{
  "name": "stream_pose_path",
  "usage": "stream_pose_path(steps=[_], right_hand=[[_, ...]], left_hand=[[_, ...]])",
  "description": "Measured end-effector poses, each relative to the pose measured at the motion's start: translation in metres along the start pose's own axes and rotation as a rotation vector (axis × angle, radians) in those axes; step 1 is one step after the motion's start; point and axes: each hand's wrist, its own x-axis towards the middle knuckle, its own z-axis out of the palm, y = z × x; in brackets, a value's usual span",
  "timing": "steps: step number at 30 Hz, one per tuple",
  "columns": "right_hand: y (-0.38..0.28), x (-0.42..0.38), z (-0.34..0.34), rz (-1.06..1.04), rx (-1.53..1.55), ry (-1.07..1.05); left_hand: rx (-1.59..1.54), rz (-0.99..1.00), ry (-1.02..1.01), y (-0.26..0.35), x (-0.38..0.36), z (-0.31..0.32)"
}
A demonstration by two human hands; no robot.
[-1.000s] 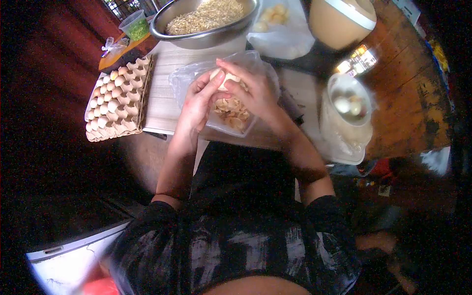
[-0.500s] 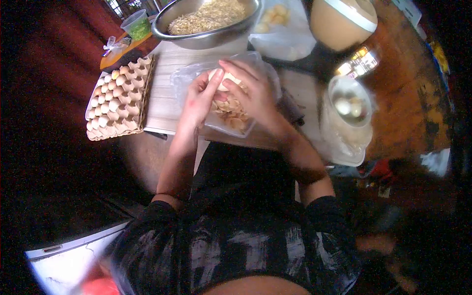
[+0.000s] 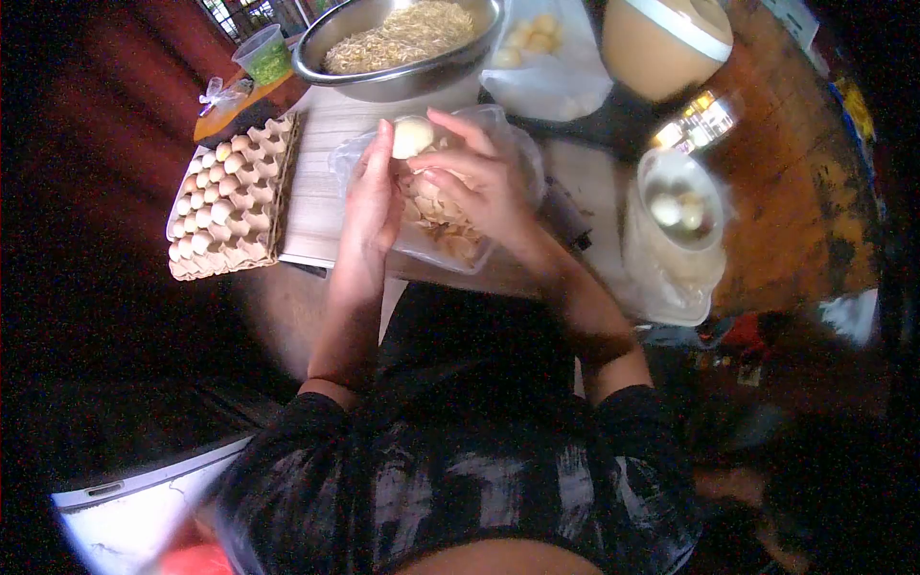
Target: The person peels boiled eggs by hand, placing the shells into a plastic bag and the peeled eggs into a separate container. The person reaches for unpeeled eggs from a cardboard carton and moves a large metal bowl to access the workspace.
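A pale peeled egg (image 3: 413, 138) rests in my left hand (image 3: 376, 192), between the thumb and the fingers. My right hand (image 3: 479, 177) is just to the right of the egg, its fingers spread and bent, with nothing clearly held. Below both hands lies a clear plastic bag (image 3: 513, 129) with many pieces of broken eggshell (image 3: 443, 216) on it. To the left stands a cardboard tray (image 3: 273, 216) with several brown eggs (image 3: 222, 211) and some vacant cups.
A metal bowl of straw-like material (image 3: 398, 81) is at the back. Beside it are a white bag of round pale items (image 3: 551, 86) and a tan container (image 3: 666, 48). On the right, a bowl (image 3: 709, 177) holds peeled eggs; a tub of greens (image 3: 265, 62) stands back left.
My right hand's fingers have spread away from the egg, which now shows more fully in my left hand. The left hand has shifted slightly left.
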Motion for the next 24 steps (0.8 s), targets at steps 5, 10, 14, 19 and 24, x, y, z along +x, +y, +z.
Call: stream_pose_path(steps=[5, 10, 14, 19, 24], right_hand=[[0.002, -0.002, 0.0, 0.047, -0.074, -0.056], [0.004, -0.003, -0.002, 0.023, -0.394, 0.056], [0.008, -0.005, -0.005, 0.255, -0.055, 0.118], [-0.003, -0.004, -0.007, 0.211, 0.031, 0.131], [0.004, -0.004, -0.007, 0.188, -0.024, 0.167]], left_hand=[[-0.035, 0.068, 0.035, 0.007, 0.006, -0.011], [-0.07, 0.066, -0.06, 0.007, -0.004, -0.001], [0.082, 0.078, -0.067, -0.006, -0.015, 0.009], [0.236, 0.071, -0.115, -0.013, -0.022, 0.014], [0.166, 0.062, -0.133, -0.013, -0.022, 0.014]])
